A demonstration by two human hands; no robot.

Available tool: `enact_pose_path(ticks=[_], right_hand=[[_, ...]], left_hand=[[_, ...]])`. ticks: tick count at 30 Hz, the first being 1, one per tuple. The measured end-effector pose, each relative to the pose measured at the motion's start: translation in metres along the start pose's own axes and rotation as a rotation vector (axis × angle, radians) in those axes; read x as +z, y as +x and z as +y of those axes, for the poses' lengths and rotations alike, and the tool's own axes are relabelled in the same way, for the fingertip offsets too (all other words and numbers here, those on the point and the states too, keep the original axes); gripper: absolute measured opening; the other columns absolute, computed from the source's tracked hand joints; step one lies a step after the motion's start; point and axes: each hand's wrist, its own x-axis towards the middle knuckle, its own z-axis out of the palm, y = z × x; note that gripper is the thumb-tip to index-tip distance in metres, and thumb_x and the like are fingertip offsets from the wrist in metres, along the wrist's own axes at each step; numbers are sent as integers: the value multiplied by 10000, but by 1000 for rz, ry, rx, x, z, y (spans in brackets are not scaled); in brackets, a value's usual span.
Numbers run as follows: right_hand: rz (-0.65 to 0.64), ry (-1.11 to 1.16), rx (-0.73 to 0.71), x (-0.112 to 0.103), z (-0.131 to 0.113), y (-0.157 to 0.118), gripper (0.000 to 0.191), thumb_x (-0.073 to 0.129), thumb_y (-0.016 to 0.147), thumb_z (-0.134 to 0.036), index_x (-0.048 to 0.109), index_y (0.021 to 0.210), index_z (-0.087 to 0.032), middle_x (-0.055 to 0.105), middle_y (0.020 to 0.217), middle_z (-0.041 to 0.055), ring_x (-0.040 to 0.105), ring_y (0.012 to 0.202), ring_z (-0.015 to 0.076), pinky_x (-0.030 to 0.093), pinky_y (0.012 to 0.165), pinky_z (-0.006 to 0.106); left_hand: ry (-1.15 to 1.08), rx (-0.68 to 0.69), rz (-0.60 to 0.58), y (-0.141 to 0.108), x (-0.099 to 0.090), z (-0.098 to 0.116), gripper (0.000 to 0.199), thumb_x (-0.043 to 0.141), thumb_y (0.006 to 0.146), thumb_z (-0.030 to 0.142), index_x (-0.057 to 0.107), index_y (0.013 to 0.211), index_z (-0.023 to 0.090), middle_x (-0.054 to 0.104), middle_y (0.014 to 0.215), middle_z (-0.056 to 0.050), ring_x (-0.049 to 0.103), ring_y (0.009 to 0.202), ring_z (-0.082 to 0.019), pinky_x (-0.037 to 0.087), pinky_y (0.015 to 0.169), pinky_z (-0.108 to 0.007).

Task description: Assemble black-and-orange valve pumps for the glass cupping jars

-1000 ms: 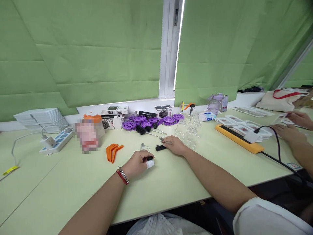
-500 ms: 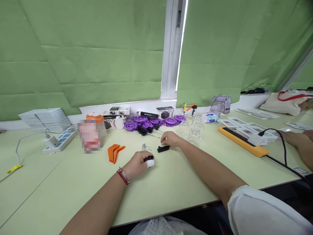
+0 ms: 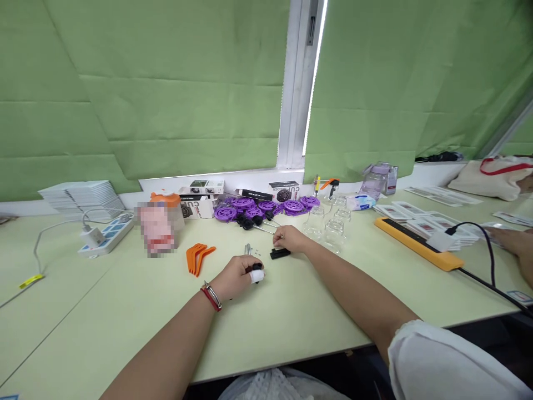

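My left hand [image 3: 238, 278], with white wrapping on the thumb, is closed around a small black part [image 3: 257, 266] just above the table. My right hand [image 3: 288, 238] reaches farther out, its fingers pinched together; whatever lies between them is hidden. Just below those fingers a black plastic bar [image 3: 280, 253] lies on the table. Thin metal rods [image 3: 248, 249] and tiny pale pieces [image 3: 257, 252] are between the hands. Orange angled handles [image 3: 200, 258] sit left of my left hand. Beyond my right hand are long rods with black knobs [image 3: 247, 223].
Purple wheel-shaped parts [image 3: 254, 210] and cup holder boxes [image 3: 283, 191] line the back. Clear glass cups [image 3: 334, 236] stand close to my right forearm. A yellow power strip [image 3: 416, 244] lies right, a white one [image 3: 110, 236] left. Another person's hand [image 3: 510, 244] shows at the far right.
The whole view has shifted slightly. My right hand has dipped a little toward the black bar, its fingers still pinched. My left hand keeps its hold on the small black part.
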Motion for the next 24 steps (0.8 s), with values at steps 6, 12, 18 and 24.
enact_pose_path(ticks=[6,12,18,24], right_hand=[[-3,439,-256,-2,-56,-30,79,669,711,-243,693,741,-174,616,785,20,562,735,134,445,689,245],[-138,460,-305,6,-67,-38,62,676,705,-189,715,753,-185,610,773,11,572,737,133,446,719,257],[-141,500,-297,8,-64,-38,95,708,680,-242,721,755,-184,612,766,13,565,724,132,443,701,256],[143,466,3,6,-30,-21,216,582,781,-320,695,836,-144,667,775,33,577,708,143,448,675,262]], left_hand=[[-17,-9,12,0,1,-1,197,541,769,325,624,752,148,581,729,-14,494,678,-132,418,649,-247],[-28,-16,17,0,1,-2,216,539,772,336,587,699,139,494,645,15,423,621,-108,364,590,-225],[-36,4,15,-1,0,-1,196,528,778,312,590,704,141,498,651,15,428,626,-110,365,594,-226],[-38,20,11,-1,-1,-1,174,540,778,296,627,743,150,585,747,-19,506,700,-136,419,653,-240]])
